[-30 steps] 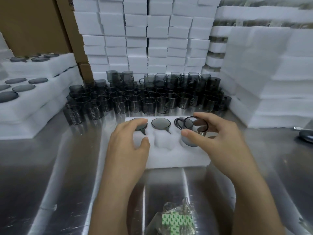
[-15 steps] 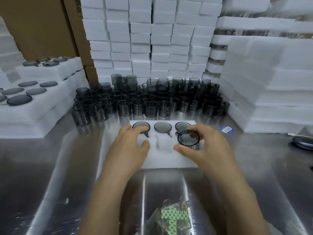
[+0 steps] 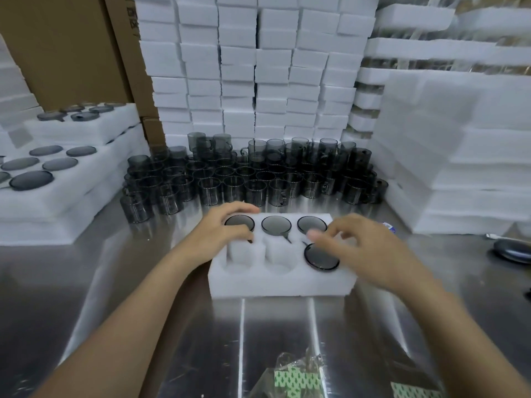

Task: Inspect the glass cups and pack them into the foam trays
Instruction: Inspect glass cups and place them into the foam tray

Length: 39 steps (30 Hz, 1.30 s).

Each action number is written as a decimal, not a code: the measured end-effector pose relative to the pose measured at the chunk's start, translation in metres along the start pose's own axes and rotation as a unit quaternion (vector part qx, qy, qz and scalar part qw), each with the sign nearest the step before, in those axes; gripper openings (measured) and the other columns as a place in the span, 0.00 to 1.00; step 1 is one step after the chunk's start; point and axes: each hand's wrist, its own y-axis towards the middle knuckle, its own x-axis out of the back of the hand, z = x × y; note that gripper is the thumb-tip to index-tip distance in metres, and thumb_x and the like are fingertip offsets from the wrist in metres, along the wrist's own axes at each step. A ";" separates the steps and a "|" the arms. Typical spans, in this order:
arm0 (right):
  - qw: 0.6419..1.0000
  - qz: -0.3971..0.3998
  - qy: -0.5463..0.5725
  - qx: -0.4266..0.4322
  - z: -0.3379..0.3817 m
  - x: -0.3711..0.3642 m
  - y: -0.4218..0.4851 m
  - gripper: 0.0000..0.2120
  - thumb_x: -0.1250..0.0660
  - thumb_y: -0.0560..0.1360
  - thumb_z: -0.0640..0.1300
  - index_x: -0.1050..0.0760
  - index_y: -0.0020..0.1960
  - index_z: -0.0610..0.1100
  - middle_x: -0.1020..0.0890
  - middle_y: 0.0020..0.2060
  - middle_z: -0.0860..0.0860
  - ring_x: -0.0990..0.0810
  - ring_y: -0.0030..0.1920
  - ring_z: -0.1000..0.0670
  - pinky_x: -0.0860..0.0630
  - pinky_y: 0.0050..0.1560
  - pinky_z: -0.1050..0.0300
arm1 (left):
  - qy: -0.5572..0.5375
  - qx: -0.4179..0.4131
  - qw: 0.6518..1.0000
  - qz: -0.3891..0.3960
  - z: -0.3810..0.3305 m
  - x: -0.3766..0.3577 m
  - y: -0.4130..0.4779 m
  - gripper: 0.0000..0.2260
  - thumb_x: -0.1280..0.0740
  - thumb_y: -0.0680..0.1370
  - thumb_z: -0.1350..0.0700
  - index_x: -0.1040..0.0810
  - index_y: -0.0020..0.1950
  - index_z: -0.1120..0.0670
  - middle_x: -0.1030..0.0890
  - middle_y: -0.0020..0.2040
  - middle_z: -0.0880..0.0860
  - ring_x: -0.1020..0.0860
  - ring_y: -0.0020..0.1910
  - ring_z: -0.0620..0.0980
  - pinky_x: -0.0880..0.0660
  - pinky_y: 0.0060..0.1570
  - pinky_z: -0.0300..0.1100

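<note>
From the head camera, I look down at a white foam tray (image 3: 283, 285) lying on the shiny metal desk (image 3: 120, 282) in front of me. Its far row holds three smoked glass cups: one at the left (image 3: 240, 222), one in the middle (image 3: 276, 225) and one at the right (image 3: 311, 224), each sunk in its own pocket with only the rim showing. A fourth cup (image 3: 321, 256) sits in the near right pocket; the two other near pockets show bare foam.

My left hand (image 3: 221, 234) rests on the tray's far left corner, fingers curved over the rim of the left cup; I cannot tell whether that grip actually closes on the glass. My right hand (image 3: 365, 248) hovers just above and beside the fourth cup, fingers loosely spread and blurred, its grip released with nothing in it.

Beyond the tray stands a dense crowd of loose cups (image 3: 253, 179) against a wall of stacked foam blocks (image 3: 253, 67). To the left lie filled foam trays (image 3: 71, 179) in a stack. A crumpled plastic bag (image 3: 296, 377) with a green-patterned card lies near me.
</note>
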 end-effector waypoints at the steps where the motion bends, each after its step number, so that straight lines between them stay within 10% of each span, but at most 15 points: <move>1: 0.999 -0.019 0.031 -0.004 -0.007 0.004 0.015 0.37 0.48 0.66 0.87 0.17 0.46 0.59 0.15 0.46 0.62 0.17 0.50 0.57 0.21 0.57 0.49 | -0.007 -0.004 1.000 0.000 0.001 0.000 0.001 0.22 0.25 0.67 0.55 0.15 0.61 0.46 0.16 0.63 0.46 0.20 0.65 0.44 0.26 0.57 0.30; 6: 0.974 -0.159 0.132 -0.093 -0.070 -0.011 0.097 0.14 0.33 0.81 0.58 0.23 0.63 0.55 0.16 0.39 0.53 0.15 0.52 0.43 0.20 0.57 0.43 | -0.064 -0.017 0.997 -0.024 0.007 0.002 0.005 0.16 0.31 0.72 0.54 0.14 0.58 0.51 0.13 0.53 0.47 0.16 0.53 0.46 0.25 0.55 0.39; 9: 0.963 -0.206 0.135 -0.107 -0.100 -0.028 0.115 0.28 0.33 0.82 0.50 0.38 0.79 0.58 0.16 0.35 0.55 0.15 0.45 0.44 0.20 0.53 0.44 | -0.069 -0.020 0.997 -0.040 0.013 0.002 0.008 0.12 0.33 0.74 0.52 0.12 0.53 0.48 0.13 0.54 0.47 0.17 0.56 0.45 0.27 0.55 0.37; 16: 0.961 -0.262 0.059 -0.058 -0.100 -0.033 0.133 0.17 0.35 0.81 0.49 0.27 0.70 0.56 0.19 0.34 0.56 0.19 0.43 0.44 0.21 0.45 0.46 | -0.080 -0.025 0.994 -0.069 0.020 0.001 0.015 0.11 0.34 0.77 0.52 0.11 0.47 0.44 0.12 0.53 0.48 0.17 0.56 0.48 0.28 0.59 0.45; 24: 0.976 -0.111 -0.181 -0.051 -0.069 0.009 0.222 0.28 0.37 0.85 0.53 0.37 0.82 0.52 0.34 0.73 0.42 0.23 0.64 0.35 0.20 0.59 0.40 | -0.092 -0.036 0.993 -0.067 0.031 0.002 0.020 0.11 0.34 0.78 0.48 0.11 0.50 0.48 0.13 0.51 0.50 0.16 0.53 0.47 0.27 0.54 0.40; 33: 0.963 -0.265 -0.051 0.020 -0.046 0.017 0.221 0.08 0.30 0.82 0.46 0.18 0.59 0.46 0.28 0.61 0.42 0.24 0.62 0.38 0.22 0.61 0.43 | -0.096 -0.021 0.993 -0.068 0.023 0.001 0.019 0.10 0.33 0.76 0.50 0.12 0.45 0.46 0.12 0.50 0.48 0.17 0.53 0.44 0.28 0.53 0.37; 39: 0.949 -0.203 0.145 0.191 0.023 0.004 0.104 0.09 0.29 0.81 0.47 0.23 0.49 0.61 0.21 0.53 0.59 0.19 0.48 0.61 0.28 0.49 0.73 | -0.120 -0.037 0.986 -0.105 0.005 0.003 0.014 0.08 0.31 0.82 0.59 0.12 0.52 0.53 0.12 0.51 0.50 0.15 0.54 0.44 0.24 0.54 0.34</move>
